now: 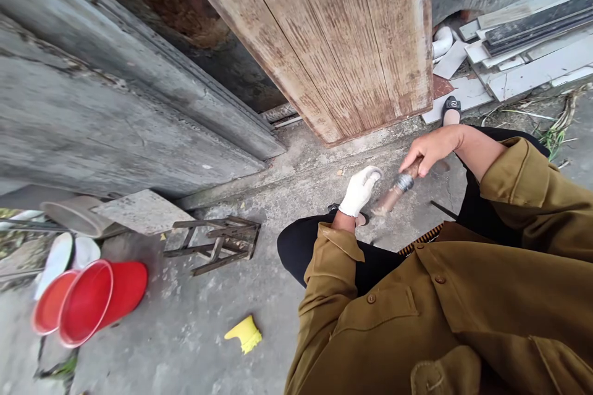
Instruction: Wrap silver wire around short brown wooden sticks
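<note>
1. Two red buckets (127, 287) are lying tipped on their sides, one partly behind the other, well to the left of the wooden panel (343, 31).
2. A low wooden frame (217, 250) is resting on the concrete floor (185, 345), to the left of the panel and nearer the person.
3. A crumpled yellow piece (248, 333) is lying on the same floor, nearer the person than the panel and off to its left.
4. The left hand (359, 191), wearing a white glove, is hovering just in front of the panel's lower edge. Its fingers are curling inward; I cannot tell whether they are closing on anything.
5. A brown tool (391, 197) with a silvery band around its middle is slanting in front of the panel's lower right corner, its far end pointing toward the glove.
6. The right hand (430, 148), bare, is gripping the tool's upper end, fingers clamping around it, just in front of that same corner.
7. A white pipe elbow (443, 42) is sitting just beside the panel's right edge.
8. A stack of boards (519, 80) is lying farther right of the panel.
</note>
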Tool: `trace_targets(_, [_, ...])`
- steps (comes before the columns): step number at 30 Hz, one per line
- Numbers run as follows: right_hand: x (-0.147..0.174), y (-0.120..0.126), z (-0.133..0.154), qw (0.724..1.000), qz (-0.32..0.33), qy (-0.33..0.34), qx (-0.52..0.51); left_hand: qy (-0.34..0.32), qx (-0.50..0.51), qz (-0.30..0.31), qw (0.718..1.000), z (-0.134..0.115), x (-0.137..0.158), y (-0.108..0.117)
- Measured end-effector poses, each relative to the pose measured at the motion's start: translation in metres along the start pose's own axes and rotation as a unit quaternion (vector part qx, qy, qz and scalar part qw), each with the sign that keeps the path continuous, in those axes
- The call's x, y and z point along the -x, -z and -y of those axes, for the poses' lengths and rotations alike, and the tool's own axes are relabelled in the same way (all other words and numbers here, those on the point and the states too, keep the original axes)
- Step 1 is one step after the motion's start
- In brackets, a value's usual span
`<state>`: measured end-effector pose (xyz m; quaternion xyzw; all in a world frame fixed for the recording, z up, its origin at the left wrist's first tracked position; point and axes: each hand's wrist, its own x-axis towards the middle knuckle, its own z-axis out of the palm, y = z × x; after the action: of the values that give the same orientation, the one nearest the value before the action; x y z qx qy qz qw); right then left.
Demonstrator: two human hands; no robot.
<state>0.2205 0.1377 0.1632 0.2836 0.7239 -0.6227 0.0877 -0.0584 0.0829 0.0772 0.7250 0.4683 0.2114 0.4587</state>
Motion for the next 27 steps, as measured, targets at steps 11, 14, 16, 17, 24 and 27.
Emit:
trace_targets(11, [-0.023, 0.003, -0.012, 0.897, -0.435, -0.062, -0.054, -0.065, -0.033, 0.186, 0.98, -0.003, -0.004, -0.017])
trace_targets(14, [-0.029, 0.004, -0.014, 0.879, -0.391, -0.216, 0.168, -0.082, -0.024, 0.181, 0.98, -0.01, -0.002, -0.012])
trace_targets(16, [-0.03, 0.003, -0.011, 0.868, -0.317, -0.268, 0.272, -0.067, -0.019, 0.162, 0.984, -0.013, 0.0, -0.006])
trace_targets(17, [-0.03, 0.001, -0.01, 0.873, -0.27, -0.276, 0.298, -0.057, -0.015, 0.148, 0.987, -0.013, 0.001, -0.002])
trace_targets(24, [-0.032, -0.005, -0.022, 0.975, 0.06, -0.123, 0.177, -0.008, 0.02, -0.022, 1.0, 0.005, 0.001, 0.012])
trace_targets(27, [-0.026, -0.002, -0.022, 0.992, 0.085, -0.043, 0.083, 0.012, -0.006, -0.065, 0.998, 0.011, -0.004, 0.011])
